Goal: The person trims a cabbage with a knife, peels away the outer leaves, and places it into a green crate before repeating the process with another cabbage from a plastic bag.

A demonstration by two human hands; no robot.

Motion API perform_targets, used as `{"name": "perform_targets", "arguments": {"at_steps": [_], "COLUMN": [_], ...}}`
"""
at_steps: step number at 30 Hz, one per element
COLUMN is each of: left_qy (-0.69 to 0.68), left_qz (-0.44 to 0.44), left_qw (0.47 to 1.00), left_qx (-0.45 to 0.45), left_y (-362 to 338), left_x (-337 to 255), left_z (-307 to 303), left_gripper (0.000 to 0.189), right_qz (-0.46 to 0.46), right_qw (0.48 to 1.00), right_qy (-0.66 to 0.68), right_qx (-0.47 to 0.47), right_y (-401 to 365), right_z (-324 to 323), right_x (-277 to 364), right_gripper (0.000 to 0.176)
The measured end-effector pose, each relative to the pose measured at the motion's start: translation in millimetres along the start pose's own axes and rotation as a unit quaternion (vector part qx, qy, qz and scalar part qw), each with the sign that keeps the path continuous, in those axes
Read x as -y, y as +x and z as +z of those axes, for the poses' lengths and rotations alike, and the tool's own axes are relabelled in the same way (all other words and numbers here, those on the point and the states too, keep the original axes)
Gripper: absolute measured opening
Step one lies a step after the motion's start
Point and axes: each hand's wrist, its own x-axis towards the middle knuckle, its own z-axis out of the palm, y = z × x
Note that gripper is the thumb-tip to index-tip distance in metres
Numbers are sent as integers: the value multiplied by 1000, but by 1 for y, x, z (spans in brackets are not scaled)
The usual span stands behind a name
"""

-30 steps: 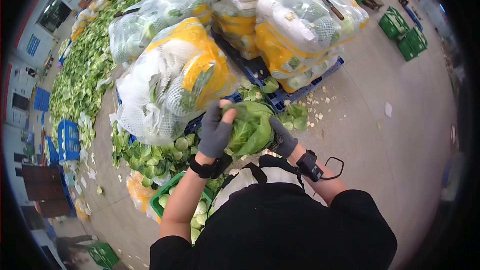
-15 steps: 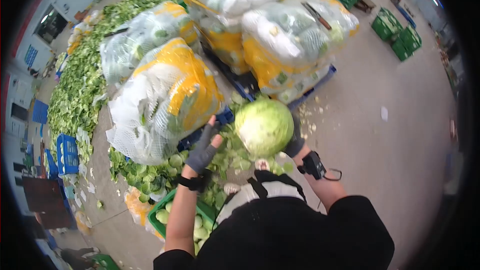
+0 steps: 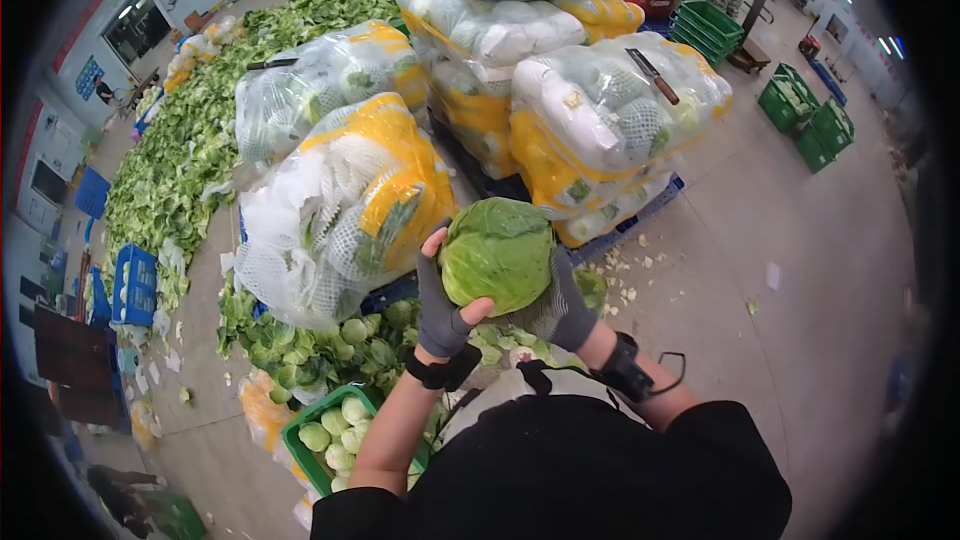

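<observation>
A round green cabbage [image 3: 497, 253] is held up in front of my body. My left hand [image 3: 445, 308], in a grey fingerless glove, clasps its left side with the thumb across the lower front. My right hand [image 3: 565, 308], gloved the same way, cups the right side and underside; its fingertips are mostly hidden. Below lie loose green cabbage leaves [image 3: 300, 350] on the floor. A green crate [image 3: 300, 437] of pale trimmed cabbages stands by my left forearm.
Ahead, bulging bags of cabbages [image 3: 345, 210] sit on blue pallets [image 3: 640, 212]. A knife [image 3: 652, 76] lies on the right-hand bag. A large leaf heap [image 3: 170, 155] spreads at the left. Green crates [image 3: 800, 110] stand far right. Another person [image 3: 105, 90] is at far left.
My left hand has moved from open beside the cabbage to gripping it. The cabbage has shifted slightly left and turned, now showing a darker green leafy side.
</observation>
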Motion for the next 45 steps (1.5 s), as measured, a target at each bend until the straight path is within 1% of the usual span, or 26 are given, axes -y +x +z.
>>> {"name": "perform_targets", "arguments": {"at_steps": [3, 4, 5, 6, 7, 9, 10, 11, 13, 15, 17, 18, 19, 20, 21, 22, 23, 25, 27, 29, 30, 32, 37, 40, 44, 45], "left_qy": [78, 173, 266, 403, 406, 425, 481, 483, 497, 409, 345, 307, 468, 489, 497, 472, 471, 596, 311, 141, 141, 157, 192, 388, 304, 295], "left_qz": [11, 15, 13, 105, 97, 160, 253, 246, 176, 48, 9, -101, -162, -196, -143, -264, -265, -333, -226, -142, -143, -110, -93, 82, -19, -19], "left_qw": [997, 985, 963, 906, 906, 882, 828, 829, 849, 895, 911, 912, 848, 830, 831, 821, 821, 726, 922, 979, 979, 953, 963, 909, 948, 946], "left_qx": [24, 25, 23, 74, 70, 126, 136, 138, -21, -173, -226, -252, -190, -182, -204, -186, -183, -87, -44, 44, 42, 235, 165, 125, 88, 130], "left_y": [1, 2, -2, 3, 4, 9, 14, 16, 22, 48, 61, 54, 41, 22, 4, -7, -11, -12, 0, 24, 30, 35, 14, 6, 9, 17], "left_x": [-7, -11, -17, -28, -33, -41, -44, -44, -41, -41, -4, 8, 24, 42, 58, 83, 82, 74, 59, -1, -14, -29, -39, -44, -41, -40], "left_z": [-1, -3, -7, -11, -13, -14, -10, -11, -17, -28, -86, -101, -120, -129, -135, -171, -168, -145, -111, -44, -31, -17, -7, -1, -3, -3], "left_gripper": [95, 91, 88, 66, 66, 41, 25, 25, 14, 15, 19, 21, 25, 29, 29, 34, 34, 52, 68, 71, 71, 77, 57, 42, 39, 36], "right_qz": [9, -17, -10, -34, -57, -44, -36, -27, -19, 34, 41, 38, 33, 31, 11, -11, -13, -30, -24, -15, -43, -34, -23, -13, -3, -2], "right_qw": [999, 997, 997, 988, 973, 978, 979, 981, 980, 991, 997, 999, 997, 997, 994, 987, 987, 996, 996, 986, 980, 971, 964, 981, 984, 984], "right_qy": [18, -75, -72, -146, -219, -202, -195, -187, -193, -129, -61, 3, 67, 67, 113, 158, 158, 69, 80, -166, -192, -236, -262, -195, -176, -176], "right_qx": [-32, -19, -21, -28, -34, -36, -39, -44, -34, -11, 26, 5, -16, -16, 6, 27, 24, -46, -27, -1, -6, 18, 28, 17, 29, 35], "right_y": [2, -1, -3, -3, -3, -5, -6, -7, -10, -16, -23, -26, -27, -26, -24, -23, -23, -23, -22, -13, -8, -5, -9, -8, -7, -7], "right_z": [-25, -26, -29, -33, -35, -35, -38, -40, -47, -47, -47, -54, -61, -70, -79, -84, -83, -80, -76, -59, -41, -34, -33, -38, -37, -37], "right_x": [4, 11, 13, 14, 15, 17, 15, 13, 11, 6, 2, -2, -4, -5, -6, -4, 0, 13, 21, 34, 38, 41, 39, 34, 29, 26], "right_gripper": [75, 87, 87, 91, 95, 97, 98, 98, 98, 98, 88, 81, 74, 74, 69, 65, 65, 68, 79, 95, 108, 108, 110, 109, 104, 102]}}
